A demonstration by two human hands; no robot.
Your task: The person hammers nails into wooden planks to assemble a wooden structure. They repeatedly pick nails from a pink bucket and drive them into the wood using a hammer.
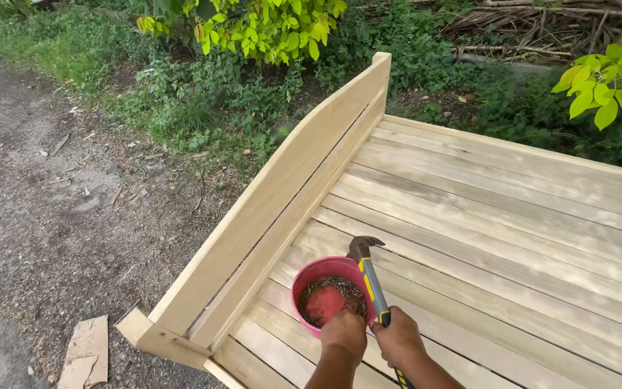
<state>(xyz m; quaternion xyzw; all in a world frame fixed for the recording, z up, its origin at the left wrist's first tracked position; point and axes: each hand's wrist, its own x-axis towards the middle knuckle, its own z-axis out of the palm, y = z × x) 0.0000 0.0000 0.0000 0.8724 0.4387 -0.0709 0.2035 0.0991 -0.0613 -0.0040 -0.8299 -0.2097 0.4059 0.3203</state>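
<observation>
- The round pink plastic bowl of small nails (327,297) sits on the pale wooden slatted bed frame (498,216), beside its raised side rail (282,194); we judge it light and easily tipped.
- Our left hand (344,333) grips its near rim.
- Our right hand (397,338) clamps the yellow-and-black-handled claw hammer (370,277), head-heavy; open slats lie rightward.

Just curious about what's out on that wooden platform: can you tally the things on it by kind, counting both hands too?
Hands: 2, left hand at the bowl's rim, right hand gripping the hammer
Hammer: 1
Pink bowl: 1, holding a heap of nails too small to count
Total: 4, nails left out
</observation>
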